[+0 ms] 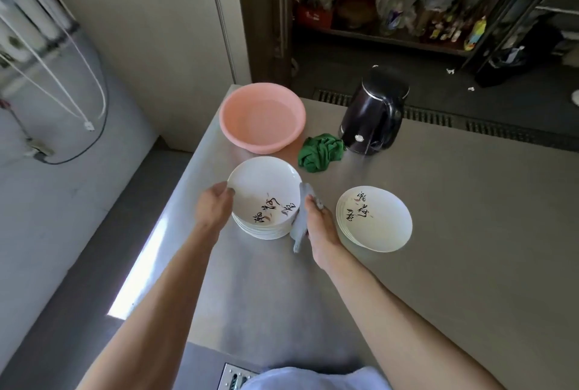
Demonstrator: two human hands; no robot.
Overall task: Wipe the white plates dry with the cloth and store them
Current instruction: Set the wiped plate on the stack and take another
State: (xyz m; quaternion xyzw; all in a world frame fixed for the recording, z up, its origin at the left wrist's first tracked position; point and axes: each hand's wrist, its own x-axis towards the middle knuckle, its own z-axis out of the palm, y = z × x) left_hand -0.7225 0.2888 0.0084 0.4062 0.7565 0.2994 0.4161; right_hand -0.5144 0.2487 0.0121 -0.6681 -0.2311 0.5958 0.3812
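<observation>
- Head view: a grey metal counter (423, 248) fills the middle, and behind it stand dark shelves (407, 7) with bottles and bags, too blurred to read.
- The landmark is the left stack of white plates (264, 198), which stands near the left edge of the counter; the top plate shows black brush writing.
- Behind this stack sits a pink basin (262, 117), close to it but apart.
- Behind and right of the stack lies a crumpled green cloth (319, 153), and just beyond the cloth stands a black kettle (372, 117), touching or almost touching it; I cannot tell which.
- To the right of the stack, a little apart, lies a second stack of white plates (374, 219) with the same writing.
- The left hand (214, 208) grips the left rim of the top plate, thumb on the edge and fingers curled below.
- The right hand (318, 226) is at the right rim of the same stack, its fingers closed around a grey cloth (302, 220) that hangs down to the counter.
</observation>
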